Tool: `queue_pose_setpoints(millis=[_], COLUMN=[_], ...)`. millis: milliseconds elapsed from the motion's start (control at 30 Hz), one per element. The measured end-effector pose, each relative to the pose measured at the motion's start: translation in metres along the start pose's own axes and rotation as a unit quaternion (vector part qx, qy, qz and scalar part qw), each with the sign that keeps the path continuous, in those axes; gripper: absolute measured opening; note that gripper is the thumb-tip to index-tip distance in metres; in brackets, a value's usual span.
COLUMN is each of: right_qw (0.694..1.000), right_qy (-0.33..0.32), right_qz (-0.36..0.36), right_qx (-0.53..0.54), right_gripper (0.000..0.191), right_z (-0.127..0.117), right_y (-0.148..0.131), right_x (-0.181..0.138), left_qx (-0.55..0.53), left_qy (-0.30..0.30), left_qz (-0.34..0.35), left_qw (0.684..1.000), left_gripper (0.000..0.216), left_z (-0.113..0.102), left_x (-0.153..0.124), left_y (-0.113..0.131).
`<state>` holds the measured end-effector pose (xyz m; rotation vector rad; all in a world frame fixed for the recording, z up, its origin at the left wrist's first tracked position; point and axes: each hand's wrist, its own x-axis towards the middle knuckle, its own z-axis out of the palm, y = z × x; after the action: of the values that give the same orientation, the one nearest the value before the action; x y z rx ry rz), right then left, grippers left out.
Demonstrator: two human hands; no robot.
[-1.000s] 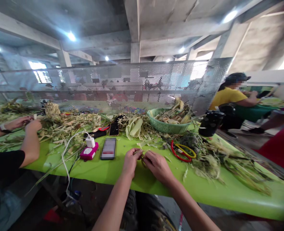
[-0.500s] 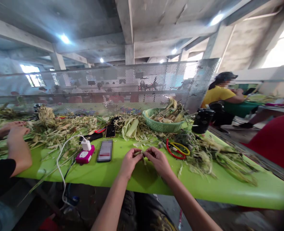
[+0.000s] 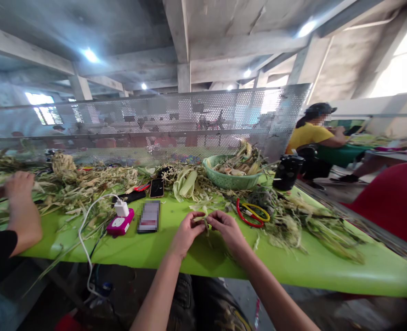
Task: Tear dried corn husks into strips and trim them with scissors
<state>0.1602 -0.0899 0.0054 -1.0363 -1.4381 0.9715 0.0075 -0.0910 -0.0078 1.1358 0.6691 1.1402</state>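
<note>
Pale ends of the strip (image 3: 205, 213) now fan out further, just below frame centre. Left hand (image 3: 189, 228) and right hand (image 3: 226, 226) pinch it; it looks only partly worked, while husk (image 3: 186, 185) lies loose mid-frame, untouched.

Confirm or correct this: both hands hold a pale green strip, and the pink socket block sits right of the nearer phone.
The side is wrong: in the head view the pink socket block sits left of the nearer phone. The left hand and right hand hold a pale green strip.
</note>
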Motion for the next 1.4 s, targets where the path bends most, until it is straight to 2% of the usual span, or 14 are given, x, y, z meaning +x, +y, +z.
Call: queue_pose_setpoints(millis=[133,300,367,533,733,900,1000,1167,1267,1400], right_qw=[1.0,0.998,0.997,0.999,1.0,0.999,0.999,0.999,0.997,0.996], right_qy=[0.009,-0.012,-0.011,0.014,-0.018,0.026,0.026,0.001,0.03,0.064], right_qz=[0.0,0.041,0.064,0.045,0.016,-0.003,0.0,0.017,0.0,-0.038], right_qx=[0.019,0.041,0.05,0.016,-0.018,-0.04,-0.044,0.044,0.067,0.04], right_gripper=[0.032,0.034,0.036,0.039,0.038,0.037,0.037,0.04,0.036,0.03], right_z=[-0.0005,-0.0026,-0.0028,0.0005,0.0008,-0.0016,-0.0017,-0.0007,0.0,0.0019], right_y=[-0.0012,0.004,0.0051,0.0052,0.0051,0.0071,0.0071,0.0028,0.0,-0.0021], right_x=[-0.0003,-0.0005,-0.0008,0.0003,0.0027,0.0034,0.0034,0.0017,-0.0001,-0.0022], left_qx=[0.037,0.217,0.244,0.146,0.097,0.057,0.027,0.031,0.048,0.072], left_qy=[0.006,0.06,0.068,0.037,0.069,0.064,0.062,0.032,0.019,0.002], left_qz=[0.023,0.08,0.091,0.057,0.045,0.031,0.026,0.029,0.015,0.007], left_qw=[0.999,0.971,0.963,0.987,0.992,0.996,0.997,0.999,0.999,0.997], left_gripper=[0.033,0.012,0.011,0.027,0.035,0.039,0.04,0.034,0.03,0.023], left_z=[-0.0001,0.0041,0.0058,0.0041,0.0,-0.0002,-0.0007,0.0,0.002,0.005], left_x=[0.0018,0.0028,0.0026,0.0005,0.0013,0.0021,0.0009,-0.0003,-0.0016,-0.0046], left_y=[-0.0038,-0.005,-0.0037,0.0006,-0.0002,-0.001,-0.0009,-0.0012,0.0003,0.0036])
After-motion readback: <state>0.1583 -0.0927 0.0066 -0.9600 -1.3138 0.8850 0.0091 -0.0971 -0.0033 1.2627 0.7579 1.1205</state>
